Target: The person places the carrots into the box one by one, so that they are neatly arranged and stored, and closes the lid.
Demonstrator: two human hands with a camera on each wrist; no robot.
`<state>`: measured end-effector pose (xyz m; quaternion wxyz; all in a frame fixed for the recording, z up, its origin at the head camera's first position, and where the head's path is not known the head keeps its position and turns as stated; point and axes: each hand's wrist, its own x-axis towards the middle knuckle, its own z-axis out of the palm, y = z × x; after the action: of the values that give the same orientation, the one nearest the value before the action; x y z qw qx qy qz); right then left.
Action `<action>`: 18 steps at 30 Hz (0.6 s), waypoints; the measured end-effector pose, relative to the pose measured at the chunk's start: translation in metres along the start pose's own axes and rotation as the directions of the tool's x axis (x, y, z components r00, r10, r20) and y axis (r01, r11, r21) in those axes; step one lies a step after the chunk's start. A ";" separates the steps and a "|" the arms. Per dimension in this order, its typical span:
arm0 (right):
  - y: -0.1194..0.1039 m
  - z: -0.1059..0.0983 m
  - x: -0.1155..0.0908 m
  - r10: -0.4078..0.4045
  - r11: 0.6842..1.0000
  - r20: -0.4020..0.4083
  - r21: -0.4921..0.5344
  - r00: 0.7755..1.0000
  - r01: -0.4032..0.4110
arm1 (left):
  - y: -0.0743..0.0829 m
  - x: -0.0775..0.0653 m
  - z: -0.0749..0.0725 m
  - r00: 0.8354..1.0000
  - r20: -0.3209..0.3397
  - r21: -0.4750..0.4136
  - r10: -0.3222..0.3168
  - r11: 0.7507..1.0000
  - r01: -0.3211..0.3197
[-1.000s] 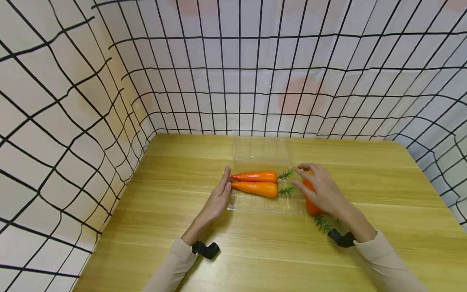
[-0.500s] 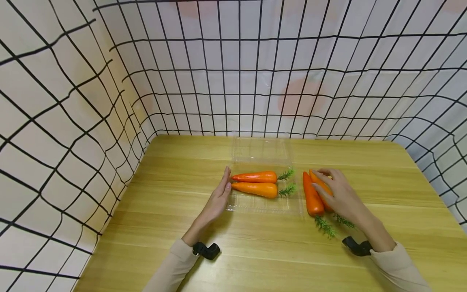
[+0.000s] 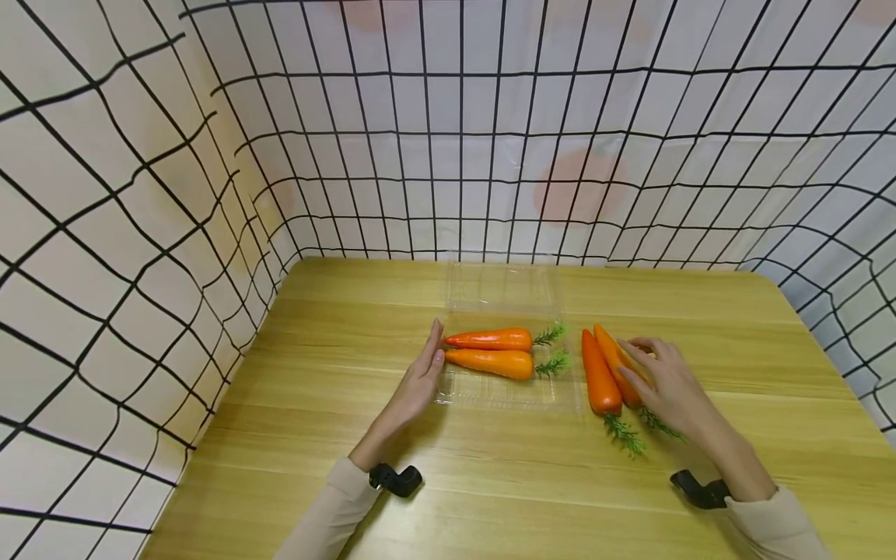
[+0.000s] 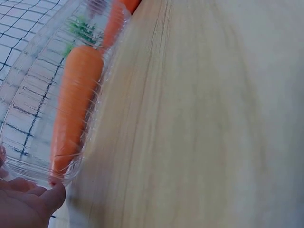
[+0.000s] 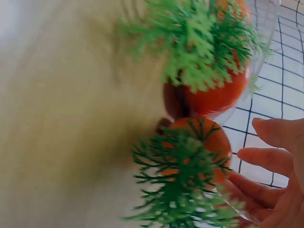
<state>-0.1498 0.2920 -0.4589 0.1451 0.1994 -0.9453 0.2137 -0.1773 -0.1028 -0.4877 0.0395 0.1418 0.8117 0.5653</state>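
On a yellow wood-grain tabletop [image 3: 518,482], a clear plastic hinged box [image 3: 483,390] lay open between two bare hands

Inside the box's base, a glossy red-orange tapered carrot with a feathery green top [image 3: 490,339] lay behind a lighter orange tapered carrot with a similar top [image 3: 493,362], both tips pointing left. The transparent rectangular lid [image 3: 500,289] was folded back on the far side. The left hand [image 3: 418,383] was open, its extended fingers against the box's left end, beside the tips.

Just right of the box, outside it, a deep-orange tapered carrot [image 3: 600,381] and a yellow-orange tapered carrot [image 3: 613,359] lay close together on the tabletop, tips away from the person and leaves toward them. The right hand [image 3: 668,389] was at the yellow-orange one's right side, fingers slightly bent and spread, not closed round it; whether any fingertip touched it was hard to tell. Behind everything rose a white backdrop with black grid lines [image 3: 476,155]
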 end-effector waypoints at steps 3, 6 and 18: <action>0.002 0.003 -0.004 0.000 1.000 -0.003 0.003 1.000 0.000 | 0.001 0.000 -0.001 1.000 -0.001 0.003 0.000 1.000 0.000; 0.004 0.006 -0.007 -0.001 1.000 -0.013 0.010 1.000 0.001 | 0.000 0.000 0.000 1.000 -0.001 0.003 -0.003 1.000 0.003; 0.010 0.009 -0.015 0.036 0.999 -0.035 0.024 0.999 -0.035 | 0.000 0.000 -0.001 1.000 0.000 0.003 -0.005 1.000 0.005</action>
<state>-0.1432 0.3008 -0.4759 0.1555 0.1804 -0.9434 0.2309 -0.1773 -0.1035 -0.4875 0.0409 0.1398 0.8129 0.5638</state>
